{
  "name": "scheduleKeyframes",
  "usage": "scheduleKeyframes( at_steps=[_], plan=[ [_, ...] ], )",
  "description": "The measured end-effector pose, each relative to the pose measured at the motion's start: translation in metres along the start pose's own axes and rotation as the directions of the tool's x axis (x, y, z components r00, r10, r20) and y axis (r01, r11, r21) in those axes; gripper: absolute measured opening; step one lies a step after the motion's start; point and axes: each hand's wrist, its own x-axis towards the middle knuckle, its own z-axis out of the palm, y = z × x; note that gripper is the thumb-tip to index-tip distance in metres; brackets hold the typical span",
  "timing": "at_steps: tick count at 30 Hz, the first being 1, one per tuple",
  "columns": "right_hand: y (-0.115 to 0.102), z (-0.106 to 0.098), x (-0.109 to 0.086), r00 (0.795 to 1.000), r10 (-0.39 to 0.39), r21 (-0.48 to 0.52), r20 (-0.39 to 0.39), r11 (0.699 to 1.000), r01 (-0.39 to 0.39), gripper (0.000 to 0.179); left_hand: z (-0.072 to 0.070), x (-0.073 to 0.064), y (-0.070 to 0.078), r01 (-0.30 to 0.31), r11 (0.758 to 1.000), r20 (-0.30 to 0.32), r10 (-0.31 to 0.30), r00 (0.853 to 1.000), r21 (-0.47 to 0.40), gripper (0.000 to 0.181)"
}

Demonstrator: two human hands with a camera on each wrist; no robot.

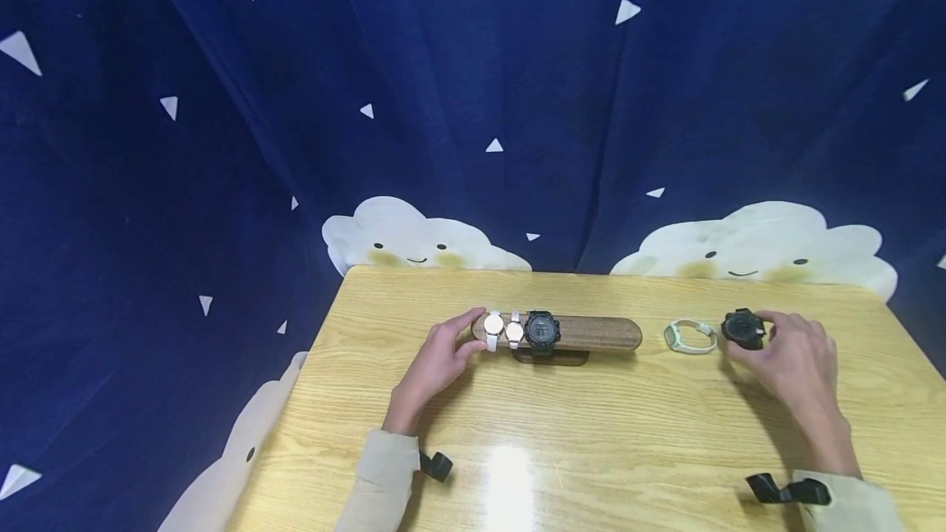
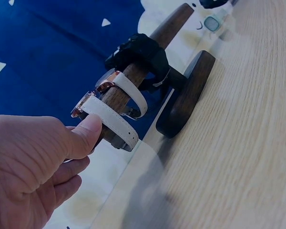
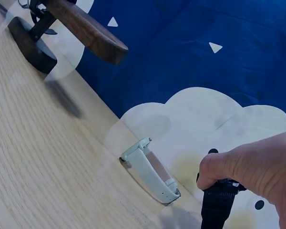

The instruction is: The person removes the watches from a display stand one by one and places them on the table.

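Observation:
A dark wooden watch stand (image 1: 602, 333) holds three watches on its bar. From the left come a white-strap watch (image 1: 493, 324), a smaller white-strap watch (image 1: 514, 332) and a chunky black watch (image 1: 543, 331). My left hand (image 1: 442, 358) grips the bar's left end, its thumb right beside the first white strap in the left wrist view. Over on the right, my right hand (image 1: 798, 360) pinches another black watch (image 1: 742, 328) between thumb and fingers; its strap hangs down in the right wrist view. Just left of it, a pale green watch (image 3: 152, 174) lies on its side on the table.
The light wood table (image 1: 591, 433) runs back to a dark blue curtain (image 1: 473, 105) printed with clouds and white triangles. Black straps (image 1: 789, 489) sit around both sleeved wrists. The stand's base (image 2: 187, 95) rests on the tabletop beneath the bar.

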Motion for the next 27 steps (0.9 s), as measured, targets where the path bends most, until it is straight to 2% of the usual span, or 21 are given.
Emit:
scheduleKeyframes(
  at_steps=[11,27],
  plan=[
    [0.007,0.005,0.001,0.999,0.024,-0.081,0.034,0.996,-0.022,0.08,-0.001,0.0,0.001,-0.007,1.0,0.0,0.007,1.0,0.01,0.059],
    [0.008,0.018,-0.002,0.999,0.02,-0.117,-0.03,0.993,-0.024,0.078,-0.002,-0.001,0.005,0.015,1.0,0.003,-0.015,1.0,-0.002,0.059]
  ],
)
